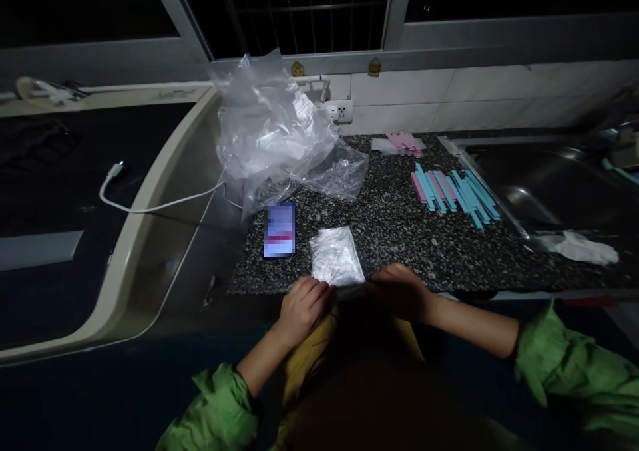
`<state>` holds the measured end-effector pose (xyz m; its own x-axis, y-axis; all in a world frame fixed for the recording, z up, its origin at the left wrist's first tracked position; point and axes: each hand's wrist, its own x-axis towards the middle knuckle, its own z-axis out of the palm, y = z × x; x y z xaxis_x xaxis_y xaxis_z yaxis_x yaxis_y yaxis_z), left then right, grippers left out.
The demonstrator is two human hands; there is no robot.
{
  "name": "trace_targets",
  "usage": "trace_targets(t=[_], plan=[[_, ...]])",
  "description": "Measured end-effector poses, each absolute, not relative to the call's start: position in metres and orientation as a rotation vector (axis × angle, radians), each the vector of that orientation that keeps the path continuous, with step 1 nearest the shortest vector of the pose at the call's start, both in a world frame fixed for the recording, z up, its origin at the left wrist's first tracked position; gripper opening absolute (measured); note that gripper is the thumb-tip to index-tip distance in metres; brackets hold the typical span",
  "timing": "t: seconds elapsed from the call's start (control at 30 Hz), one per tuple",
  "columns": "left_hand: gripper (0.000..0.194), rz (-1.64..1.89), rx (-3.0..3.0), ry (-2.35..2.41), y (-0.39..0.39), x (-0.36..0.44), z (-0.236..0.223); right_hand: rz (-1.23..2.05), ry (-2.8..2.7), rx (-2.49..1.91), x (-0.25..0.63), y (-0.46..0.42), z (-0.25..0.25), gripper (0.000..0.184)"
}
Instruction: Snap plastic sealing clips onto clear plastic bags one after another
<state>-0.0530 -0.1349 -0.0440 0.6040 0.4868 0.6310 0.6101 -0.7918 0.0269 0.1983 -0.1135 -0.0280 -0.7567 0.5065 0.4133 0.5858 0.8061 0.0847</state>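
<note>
A small, flat, shiny packet of clear plastic (337, 255) lies at the counter's front edge. My left hand (305, 304) is closed, its fingers curled on the packet's near left corner. My right hand (402, 288) is closed at the near right corner; shadow covers its fingertips. The packet's near edge sags slightly between both hands, over the counter's lip. Just beyond my left hand rests a phone (279, 230) with a lit, blurred screen. What lies inside the packet, if anything, I cannot make out.
Crumpled clear plastic bags (279, 132) are heaped at the back left. Blue and pink strips (454, 191) lie to the right, with pink pieces (405, 144) behind them. A sink (544, 178) and white cloth (584, 248) are far right; a white cable (160, 206) crosses left.
</note>
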Motion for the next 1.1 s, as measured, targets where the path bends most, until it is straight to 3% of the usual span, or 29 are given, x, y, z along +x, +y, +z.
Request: trace_targets(t=[0.13,0.3,0.5,0.67,0.9,1.1], plan=[[0.018,-1.100,-2.698,-0.980,-0.132,-0.049,-0.030,-0.234,-2.469,-0.786,0.189,-0.108,-0.028,0.014],[0.010,-1.575,-2.793,-1.266,-0.115,-0.040,0.012,0.075,-2.287,-0.681,0.185,-0.089,0.005,0.013],[0.029,-2.129,-2.601,-1.876,-0.078,-0.028,0.054,0.590,-1.944,-0.820,0.182,-0.069,0.066,0.016],[0.048,-2.594,-2.624,-1.922,-0.055,-0.014,0.051,0.796,-1.746,-0.977,0.184,-0.053,0.076,0.024],[0.036,-2.788,-2.248,-2.201,-0.039,0.000,0.036,0.911,-1.540,-1.077,0.193,-0.026,0.054,0.029],[0.027,-2.606,-2.239,-2.007,-0.028,0.000,0.027,0.909,-1.594,-1.067,0.198,-0.012,0.040,0.029]])
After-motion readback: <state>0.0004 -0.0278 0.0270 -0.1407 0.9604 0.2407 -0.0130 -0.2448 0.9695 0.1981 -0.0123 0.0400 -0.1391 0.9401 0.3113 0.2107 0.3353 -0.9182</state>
